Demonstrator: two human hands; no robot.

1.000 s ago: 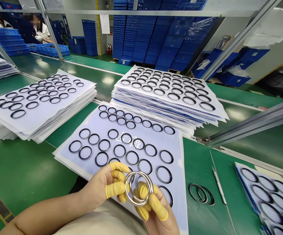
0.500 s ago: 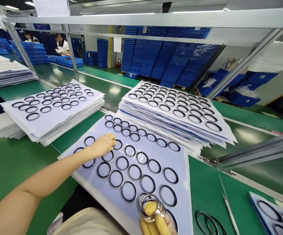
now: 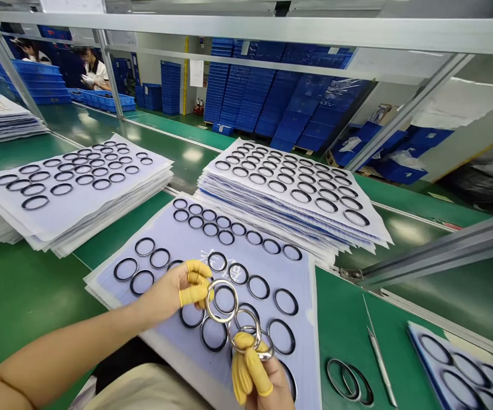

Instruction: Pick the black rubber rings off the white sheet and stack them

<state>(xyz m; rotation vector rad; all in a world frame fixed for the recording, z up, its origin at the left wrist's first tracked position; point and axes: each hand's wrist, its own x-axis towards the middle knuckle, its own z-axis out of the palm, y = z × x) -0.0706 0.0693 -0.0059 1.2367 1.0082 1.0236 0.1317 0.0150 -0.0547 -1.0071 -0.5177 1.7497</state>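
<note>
My left hand (image 3: 173,293), in yellow finger cots, pinches a shiny silver metal ring (image 3: 221,300) by its left edge. My right hand (image 3: 257,376), also in yellow finger cots, holds more silver rings (image 3: 250,336) just below and to the right of it. Both hands hover over a white sheet (image 3: 302,319) on a blue backing, which carries rows of black rubber rings (image 3: 214,334). Some of these rings are hidden under my hands.
Two tall stacks of ring sheets (image 3: 289,228) (image 3: 71,199) stand beyond on the green conveyor belt (image 3: 28,296). To the right lie a craft knife (image 3: 381,364), loose black rings (image 3: 349,381) and another sheet (image 3: 460,370). Metal frame rails cross above, and a co-worker (image 3: 95,71) sits far back among blue crates.
My left hand has come back from the sheet's upper middle to beside my right hand, and a silver ring is now in its fingers. My right hand has risen slightly.
</note>
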